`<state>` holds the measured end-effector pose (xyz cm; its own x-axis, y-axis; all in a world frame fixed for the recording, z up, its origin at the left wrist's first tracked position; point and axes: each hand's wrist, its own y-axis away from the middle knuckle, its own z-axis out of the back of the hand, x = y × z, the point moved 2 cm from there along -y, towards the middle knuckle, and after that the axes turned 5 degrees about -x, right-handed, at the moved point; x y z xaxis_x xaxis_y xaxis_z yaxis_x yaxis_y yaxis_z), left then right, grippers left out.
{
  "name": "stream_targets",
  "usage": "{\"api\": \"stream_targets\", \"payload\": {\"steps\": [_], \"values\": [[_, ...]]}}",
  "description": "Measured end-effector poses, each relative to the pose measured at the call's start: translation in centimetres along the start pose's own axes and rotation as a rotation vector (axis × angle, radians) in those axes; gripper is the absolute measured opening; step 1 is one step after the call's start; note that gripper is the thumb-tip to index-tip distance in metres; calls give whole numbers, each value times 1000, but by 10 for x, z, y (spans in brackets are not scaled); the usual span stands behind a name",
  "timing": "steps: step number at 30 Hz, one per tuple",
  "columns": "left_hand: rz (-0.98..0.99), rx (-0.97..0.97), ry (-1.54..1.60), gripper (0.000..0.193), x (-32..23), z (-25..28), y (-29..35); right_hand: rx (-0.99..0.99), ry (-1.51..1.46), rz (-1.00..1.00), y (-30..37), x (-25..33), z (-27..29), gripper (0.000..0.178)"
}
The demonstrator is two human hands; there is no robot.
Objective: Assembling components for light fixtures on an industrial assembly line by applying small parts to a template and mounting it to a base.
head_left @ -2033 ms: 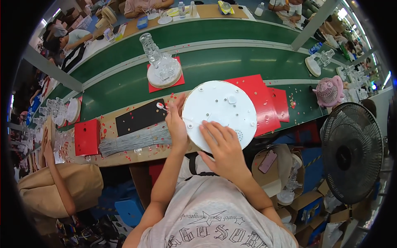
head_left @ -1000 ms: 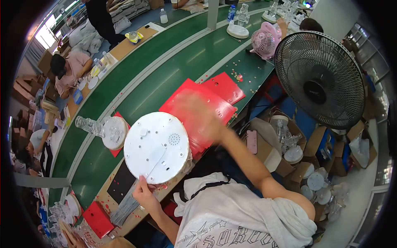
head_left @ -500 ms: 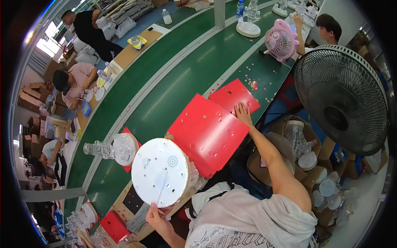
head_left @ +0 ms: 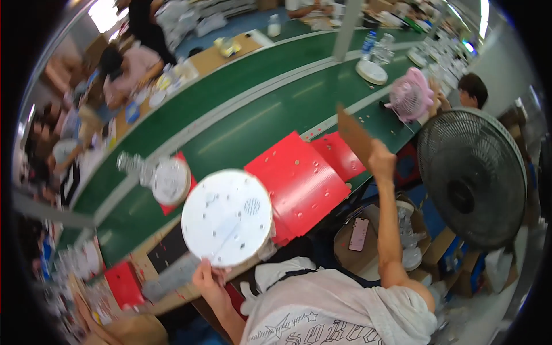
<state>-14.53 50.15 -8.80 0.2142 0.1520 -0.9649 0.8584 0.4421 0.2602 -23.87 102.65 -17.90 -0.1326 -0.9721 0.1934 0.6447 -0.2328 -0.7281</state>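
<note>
1. Your left hand [head_left: 208,275] pinches the near rim of the white disc [head_left: 227,217], fingers clenched on its edge; the disc hovers over the counter [head_left: 172,241], just left of the big red sheet [head_left: 299,175].
2. The disc looks like stiff, light plastic, smooth-faced and likely slippery; holding it at the rim seems sound.
3. Your right hand [head_left: 380,161] grips a brown cardboard piece [head_left: 353,137], raised to the right of the red sheet, near the black fan [head_left: 471,178].
4. Half a second ago that hand rested on the red sheets without the cardboard; the disc has since risen closer to the red sheet.
</note>
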Motion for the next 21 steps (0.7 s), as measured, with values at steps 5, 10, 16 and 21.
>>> {"api": "stream_targets", "payload": {"steps": [5, 10, 16, 21], "values": [[-30, 14, -5, 42, 16, -7, -12, -678, -223, -412, -39, 75, 105, 22], [-60, 147, 3, 45, 4, -3, -7, -103, -1449, -924, -23, 163, 92, 15], [-28, 99, 136, 39, 28, 13, 3, 669, -1468, -1005, 38, 262, 85, 34], [46, -80, 414, 36, 58, 28, 4, 768, -1323, -765, 34, 278, 100, 40]]}}
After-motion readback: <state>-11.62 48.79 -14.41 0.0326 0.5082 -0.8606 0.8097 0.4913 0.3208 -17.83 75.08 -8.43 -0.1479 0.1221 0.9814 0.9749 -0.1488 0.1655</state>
